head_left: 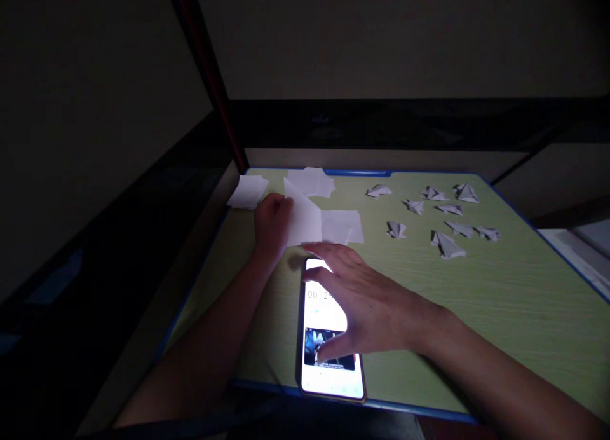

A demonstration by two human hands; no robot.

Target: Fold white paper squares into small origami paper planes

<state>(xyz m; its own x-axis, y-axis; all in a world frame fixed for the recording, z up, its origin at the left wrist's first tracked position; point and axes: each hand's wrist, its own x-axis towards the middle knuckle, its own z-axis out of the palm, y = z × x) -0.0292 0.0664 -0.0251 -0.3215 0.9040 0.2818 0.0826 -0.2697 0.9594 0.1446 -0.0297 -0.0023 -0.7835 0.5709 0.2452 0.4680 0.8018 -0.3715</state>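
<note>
My left hand (274, 225) is closed on the left edge of a white sheet of paper (304, 219), which stands out toward the upper right. Over a lit smartphone (328, 383) is my right hand (355, 294), its thumb and fingers spread apart with nothing between them. The phone lies at the table's near edge, showing a timer and a small picture, partly covered by the hand. Whether my right fingertips touch the screen I cannot tell. Behind the held sheet lie more loose white papers (356, 226).
A small paper stack (248, 192) lies at the far left corner, and other sheets (324, 184) at the back edge. Several small folded paper shapes (447, 243) are scattered at the right of the green table (500, 313). A wall stands behind.
</note>
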